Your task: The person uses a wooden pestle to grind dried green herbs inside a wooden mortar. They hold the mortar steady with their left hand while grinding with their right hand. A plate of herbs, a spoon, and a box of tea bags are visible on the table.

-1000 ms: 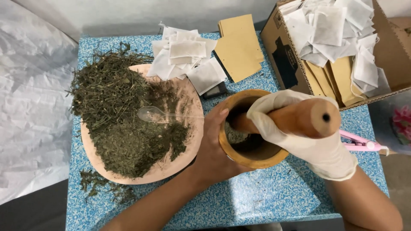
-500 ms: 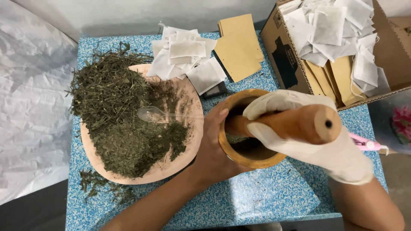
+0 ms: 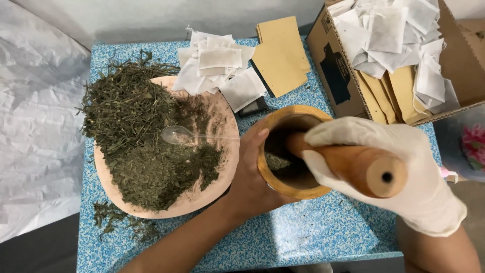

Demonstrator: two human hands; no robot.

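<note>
A wooden mortar (image 3: 275,124) stands on a small blue speckled table (image 3: 313,237). My bare left hand (image 3: 252,174) wraps around the mortar's left side. My right hand (image 3: 404,167), in a white glove, grips a wooden pestle (image 3: 356,167) whose lower end is down inside the mortar, on dark crushed herb. Left of the mortar, a pink plate (image 3: 222,187) holds a heap of dried green herbs (image 3: 136,131) with a clear plastic spoon (image 3: 179,135) lying on top.
Empty white tea-bag sachets (image 3: 217,71) and tan paper envelopes (image 3: 280,53) lie at the table's back. A cardboard box (image 3: 333,71) full of sachets and envelopes stands at the right. Loose herb bits (image 3: 118,220) lie near the front left edge. Crumpled white sheeting (image 3: 35,126) hangs at left.
The pestle's top has swung down and to the right while its lower end stays in the mortar. My left hand keeps its hold on the mortar.
</note>
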